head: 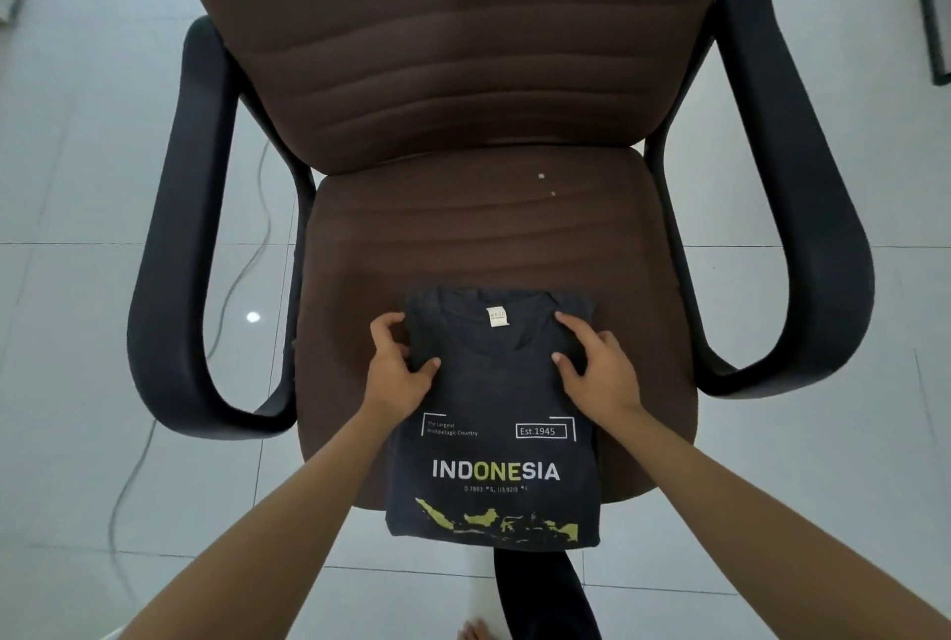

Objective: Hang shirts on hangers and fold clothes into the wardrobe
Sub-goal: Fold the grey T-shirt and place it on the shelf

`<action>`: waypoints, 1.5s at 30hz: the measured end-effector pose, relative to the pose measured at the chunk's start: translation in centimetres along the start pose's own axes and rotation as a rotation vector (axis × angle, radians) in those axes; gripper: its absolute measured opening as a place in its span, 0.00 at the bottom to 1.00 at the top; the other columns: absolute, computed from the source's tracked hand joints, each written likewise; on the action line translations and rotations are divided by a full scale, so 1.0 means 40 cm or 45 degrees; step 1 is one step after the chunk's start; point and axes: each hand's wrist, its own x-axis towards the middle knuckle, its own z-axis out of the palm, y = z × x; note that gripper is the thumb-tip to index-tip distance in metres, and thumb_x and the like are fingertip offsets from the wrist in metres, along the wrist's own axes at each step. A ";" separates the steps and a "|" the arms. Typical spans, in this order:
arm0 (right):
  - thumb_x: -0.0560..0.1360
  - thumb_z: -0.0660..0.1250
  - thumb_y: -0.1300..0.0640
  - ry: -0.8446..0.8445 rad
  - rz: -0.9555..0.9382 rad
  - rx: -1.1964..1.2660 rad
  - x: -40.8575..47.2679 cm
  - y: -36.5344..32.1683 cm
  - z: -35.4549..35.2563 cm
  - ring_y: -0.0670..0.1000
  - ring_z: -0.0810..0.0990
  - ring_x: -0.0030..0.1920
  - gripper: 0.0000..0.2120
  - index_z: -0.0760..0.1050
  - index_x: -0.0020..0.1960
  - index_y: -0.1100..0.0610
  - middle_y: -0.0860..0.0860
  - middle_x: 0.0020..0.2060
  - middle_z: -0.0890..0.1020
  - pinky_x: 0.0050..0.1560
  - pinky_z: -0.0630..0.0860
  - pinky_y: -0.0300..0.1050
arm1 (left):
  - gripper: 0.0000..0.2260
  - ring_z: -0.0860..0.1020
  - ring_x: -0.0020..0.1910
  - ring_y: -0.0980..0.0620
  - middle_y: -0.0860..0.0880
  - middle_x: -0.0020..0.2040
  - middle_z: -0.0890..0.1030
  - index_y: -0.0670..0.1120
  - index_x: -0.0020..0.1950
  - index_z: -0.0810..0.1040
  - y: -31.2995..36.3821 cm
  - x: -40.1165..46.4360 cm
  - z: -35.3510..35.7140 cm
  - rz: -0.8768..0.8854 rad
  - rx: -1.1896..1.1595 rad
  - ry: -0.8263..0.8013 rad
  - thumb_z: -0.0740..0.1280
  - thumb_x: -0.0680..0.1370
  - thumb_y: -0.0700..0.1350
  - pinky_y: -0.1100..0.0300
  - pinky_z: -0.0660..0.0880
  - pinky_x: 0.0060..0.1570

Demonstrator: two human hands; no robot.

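A brown fabric office chair [478,227] with black armrests [170,248] stands on a floor of glossy white tiles [77,166], where a grey cable [242,274] trails past its left side. A folded dark grey T-shirt [494,413], printed "INDONESIA" above a yellow map, lies on the front of the seat, its lower edge overhanging the seat front. The left hand [399,366] pinches the shirt's upper left edge, thumb on top. The right hand [597,364] rests on the upper right, fingers spread flat, thumb pressing the cloth beside the collar label [497,316].
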 end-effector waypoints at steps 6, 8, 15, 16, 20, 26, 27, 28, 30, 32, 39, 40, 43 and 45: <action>0.76 0.66 0.60 -0.172 0.059 0.330 -0.002 0.006 0.006 0.51 0.73 0.58 0.22 0.70 0.67 0.44 0.54 0.60 0.74 0.63 0.67 0.39 | 0.21 0.75 0.51 0.57 0.53 0.52 0.74 0.48 0.57 0.66 0.020 -0.017 -0.005 0.162 0.035 -0.155 0.67 0.72 0.30 0.70 0.71 0.52; 0.76 0.65 0.64 -0.210 0.069 0.467 -0.005 0.000 -0.003 0.51 0.72 0.64 0.19 0.74 0.63 0.48 0.52 0.64 0.75 0.65 0.68 0.40 | 0.15 0.74 0.54 0.52 0.49 0.53 0.75 0.45 0.52 0.73 0.024 -0.027 -0.007 0.156 0.016 -0.164 0.67 0.72 0.29 0.64 0.71 0.57; 0.75 0.66 0.69 -0.190 0.123 0.670 -0.066 -0.047 -0.053 0.52 0.75 0.60 0.17 0.78 0.55 0.48 0.53 0.61 0.76 0.61 0.75 0.47 | 0.16 0.75 0.57 0.46 0.45 0.58 0.75 0.44 0.57 0.77 0.057 -0.113 -0.060 -0.018 -0.257 -0.115 0.67 0.73 0.29 0.55 0.74 0.58; 0.75 0.66 0.69 -0.188 0.112 0.670 -0.079 -0.057 -0.061 0.52 0.76 0.59 0.18 0.78 0.55 0.48 0.53 0.60 0.76 0.59 0.76 0.46 | 0.16 0.75 0.57 0.46 0.45 0.59 0.75 0.44 0.57 0.77 0.060 -0.134 -0.076 -0.012 -0.275 -0.098 0.67 0.73 0.30 0.55 0.74 0.57; 0.73 0.68 0.70 -0.174 0.010 0.632 -0.150 -0.115 -0.092 0.52 0.77 0.57 0.19 0.78 0.56 0.50 0.53 0.59 0.77 0.56 0.77 0.43 | 0.18 0.76 0.56 0.46 0.45 0.59 0.75 0.46 0.58 0.76 0.054 -0.249 -0.141 0.021 -0.336 -0.018 0.68 0.72 0.30 0.53 0.76 0.56; 0.71 0.69 0.70 -0.151 -0.334 0.487 -0.345 -0.277 -0.115 0.49 0.76 0.58 0.21 0.77 0.60 0.53 0.50 0.57 0.78 0.60 0.71 0.39 | 0.22 0.75 0.59 0.44 0.45 0.61 0.74 0.47 0.59 0.76 0.018 -0.523 -0.275 0.107 -0.458 0.184 0.65 0.72 0.26 0.47 0.78 0.55; 0.70 0.69 0.70 -0.152 -0.395 0.474 -0.384 -0.315 -0.117 0.49 0.76 0.58 0.21 0.77 0.60 0.54 0.50 0.58 0.78 0.62 0.71 0.40 | 0.23 0.76 0.58 0.44 0.45 0.61 0.75 0.47 0.60 0.76 0.014 -0.581 -0.305 0.134 -0.499 0.236 0.65 0.71 0.26 0.47 0.78 0.54; 0.70 0.69 0.70 -0.159 -0.462 0.454 -0.422 -0.357 -0.118 0.49 0.76 0.59 0.22 0.77 0.60 0.54 0.50 0.58 0.78 0.63 0.71 0.42 | 0.23 0.76 0.57 0.44 0.45 0.60 0.75 0.47 0.60 0.76 0.009 -0.641 -0.338 0.154 -0.533 0.294 0.65 0.71 0.25 0.47 0.78 0.54; 0.70 0.70 0.70 -0.185 -0.617 0.406 -0.504 -0.456 -0.118 0.49 0.76 0.59 0.23 0.76 0.61 0.55 0.48 0.57 0.77 0.63 0.71 0.42 | 0.26 0.76 0.57 0.45 0.47 0.60 0.74 0.48 0.62 0.75 -0.006 -0.766 -0.413 0.184 -0.593 0.420 0.66 0.70 0.25 0.46 0.78 0.54; 0.70 0.70 0.70 -0.226 -0.745 0.406 -0.586 -0.569 -0.116 0.48 0.75 0.59 0.23 0.75 0.62 0.54 0.48 0.57 0.77 0.60 0.72 0.39 | 0.27 0.77 0.57 0.44 0.47 0.60 0.74 0.50 0.63 0.75 -0.029 -0.891 -0.500 0.229 -0.637 0.551 0.65 0.70 0.25 0.46 0.78 0.54; 0.70 0.70 0.67 -0.440 -1.248 0.372 -0.899 -0.957 -0.034 0.50 0.75 0.58 0.25 0.74 0.64 0.51 0.49 0.58 0.77 0.61 0.74 0.46 | 0.26 0.78 0.57 0.46 0.46 0.62 0.75 0.50 0.64 0.75 -0.104 -1.306 -0.802 0.373 -0.661 1.102 0.68 0.71 0.28 0.51 0.78 0.55; 0.69 0.70 0.67 -0.473 -1.314 0.382 -0.945 -1.009 -0.013 0.51 0.76 0.58 0.25 0.74 0.63 0.51 0.50 0.58 0.77 0.61 0.75 0.47 | 0.25 0.77 0.57 0.46 0.46 0.62 0.75 0.50 0.64 0.75 -0.117 -1.362 -0.837 0.389 -0.663 1.178 0.69 0.71 0.29 0.50 0.77 0.57; 0.68 0.71 0.68 -0.586 -1.471 0.416 -1.072 -1.139 0.056 0.50 0.77 0.58 0.26 0.75 0.63 0.50 0.50 0.59 0.78 0.61 0.75 0.47 | 0.24 0.77 0.58 0.46 0.48 0.60 0.75 0.48 0.65 0.74 -0.160 -1.514 -0.916 0.406 -0.646 1.377 0.70 0.72 0.31 0.49 0.77 0.58; 0.68 0.71 0.68 -0.664 -1.566 0.431 -1.145 -1.210 0.103 0.48 0.76 0.58 0.26 0.75 0.63 0.52 0.50 0.59 0.77 0.59 0.74 0.42 | 0.25 0.77 0.58 0.46 0.49 0.59 0.75 0.48 0.66 0.73 -0.189 -1.603 -0.953 0.388 -0.629 1.494 0.70 0.72 0.32 0.48 0.77 0.58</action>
